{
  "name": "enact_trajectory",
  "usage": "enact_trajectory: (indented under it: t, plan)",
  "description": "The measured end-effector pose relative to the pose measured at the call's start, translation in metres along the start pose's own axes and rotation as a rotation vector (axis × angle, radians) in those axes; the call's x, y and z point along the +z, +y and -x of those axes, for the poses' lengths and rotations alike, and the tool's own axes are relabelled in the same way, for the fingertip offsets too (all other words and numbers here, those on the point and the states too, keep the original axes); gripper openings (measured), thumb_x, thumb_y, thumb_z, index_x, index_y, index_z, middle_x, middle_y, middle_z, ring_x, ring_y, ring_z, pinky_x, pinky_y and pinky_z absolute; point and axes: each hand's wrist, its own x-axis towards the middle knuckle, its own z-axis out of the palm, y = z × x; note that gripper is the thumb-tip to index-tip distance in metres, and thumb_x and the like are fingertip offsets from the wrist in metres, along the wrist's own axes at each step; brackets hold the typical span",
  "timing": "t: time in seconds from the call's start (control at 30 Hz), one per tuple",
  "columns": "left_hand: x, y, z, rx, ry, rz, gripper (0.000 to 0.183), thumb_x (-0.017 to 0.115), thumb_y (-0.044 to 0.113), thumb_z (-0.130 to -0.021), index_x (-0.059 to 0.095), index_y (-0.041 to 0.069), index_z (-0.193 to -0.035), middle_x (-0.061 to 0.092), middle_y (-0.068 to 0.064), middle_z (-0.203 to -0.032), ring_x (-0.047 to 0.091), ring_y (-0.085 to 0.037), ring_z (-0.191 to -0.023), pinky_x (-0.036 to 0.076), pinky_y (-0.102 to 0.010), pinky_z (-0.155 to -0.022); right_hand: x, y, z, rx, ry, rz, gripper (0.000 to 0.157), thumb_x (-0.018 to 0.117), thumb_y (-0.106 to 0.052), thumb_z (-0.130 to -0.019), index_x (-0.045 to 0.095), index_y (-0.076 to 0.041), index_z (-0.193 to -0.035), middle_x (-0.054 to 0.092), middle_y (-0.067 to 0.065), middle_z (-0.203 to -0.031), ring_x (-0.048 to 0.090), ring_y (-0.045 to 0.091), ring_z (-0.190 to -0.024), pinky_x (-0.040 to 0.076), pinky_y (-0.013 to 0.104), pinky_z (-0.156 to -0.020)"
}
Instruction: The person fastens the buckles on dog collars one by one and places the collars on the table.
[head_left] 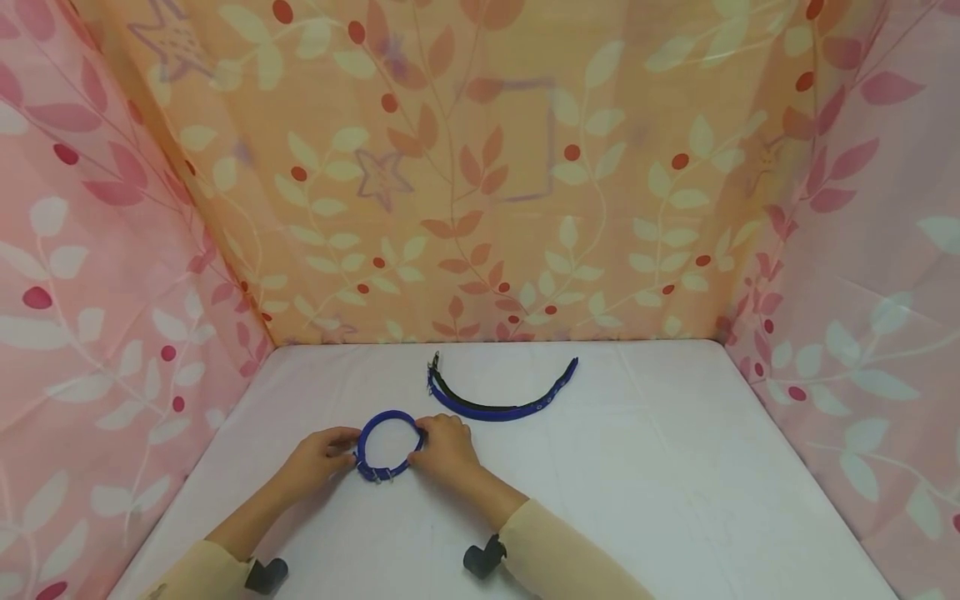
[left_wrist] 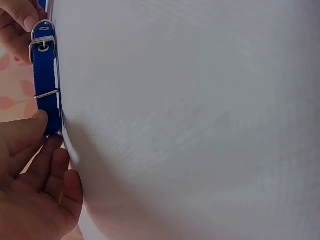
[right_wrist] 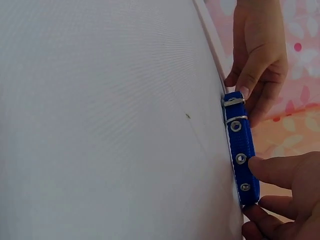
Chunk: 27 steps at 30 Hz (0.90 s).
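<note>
Left grip and right grip both pinch a looped blue collar. 1 unfastened collar lies beyond.

Forearms converge, left fingers and right fingers pinching.

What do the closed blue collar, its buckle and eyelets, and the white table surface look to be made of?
Closed blue collar: probably nylon webbing, mostly matt; a fine weave shows.
Buckle: likely metal, silvery with bright highlights.
Eyelets: likely metal too, shiny silvery rims.
White table surface: possibly cloth, matt; faint creases suggest it.
</note>
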Motion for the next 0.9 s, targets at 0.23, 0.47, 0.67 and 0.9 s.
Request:
enact_trajectory:
  t: [0.23,0.47,0.67,0.9]
  plan:
    - [-0.002,0.002,0.003,0.001,-0.018,-0.008,0.04,0.07,0.009,-0.097,0.063,0.01,-0.136,0.065,-0.012,-0.136,0.058,-0.035,-0.13,0.049,-0.053,-0.106,-0.003,0.002,0.004,-0.027,0.002,-0.018,0.054,0.087,-0.031,-0.08,0.071,-0.012,-0.128,0.071,0.005,-0.121,0.06,0.026,-0.111,0.045,0.043,-0.097]
    - [-0.008,0.004,0.007,0.003,-0.017,-0.036,0.039,0.072,0.013,-0.096,0.065,0.01,-0.134,0.067,-0.011,-0.131,0.06,-0.033,-0.124,0.051,-0.054,-0.103,-0.009,0.007,0.012,-0.064,-0.01,-0.061,0.053,0.085,-0.028,-0.082,0.07,-0.012,-0.13,0.07,0.006,-0.125,0.061,0.027,-0.117,0.047,0.045,-0.1]
    - [-0.017,0.014,0.008,0.019,0.006,-0.089,0.037,0.072,0.018,-0.097,0.066,0.014,-0.133,0.067,-0.009,-0.131,0.059,-0.034,-0.124,0.05,-0.056,-0.102,-0.021,0.014,0.022,-0.087,-0.038,-0.17,0.049,0.082,-0.025,-0.086,0.068,-0.013,-0.132,0.068,0.005,-0.129,0.059,0.026,-0.124,0.045,0.048,-0.107]
    - [-0.019,0.028,0.003,0.064,0.033,-0.101,0.035,0.073,0.018,-0.096,0.068,0.013,-0.131,0.068,-0.009,-0.13,0.059,-0.033,-0.124,0.049,-0.057,-0.103,-0.034,0.026,0.033,-0.13,-0.059,-0.155,0.044,0.078,-0.026,-0.09,0.068,-0.018,-0.132,0.067,0.0,-0.131,0.057,0.024,-0.127,0.046,0.047,-0.109]
